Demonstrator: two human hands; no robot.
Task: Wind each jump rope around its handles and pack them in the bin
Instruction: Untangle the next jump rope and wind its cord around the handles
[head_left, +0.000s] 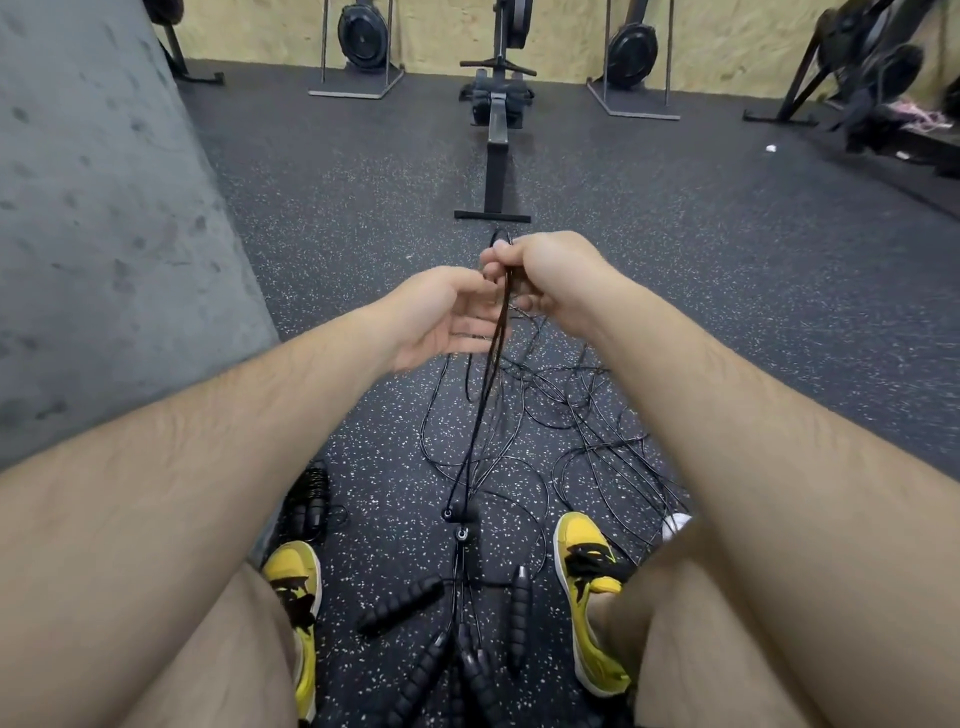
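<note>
My right hand (550, 278) is raised in front of me and pinches a doubled black rope cord (491, 364) near its fold. The strands hang down to two small swivel ends (456, 522) above the floor. My left hand (441, 317) sits just left of the strands with palm up and fingers relaxed, touching the cord near the right hand. Several black foam handles (400, 605) lie between my feet. A tangle of loose black ropes (576, 415) spreads over the floor ahead. A wound rope bundle (309, 499) lies by my left shoe. No bin shows.
I sit on speckled black rubber flooring with yellow shoes (587, 587) on either side of the handles. A grey padded block (98, 234) stands close on the left. A rowing machine (496, 135) stretches ahead, with more machines along the far wall.
</note>
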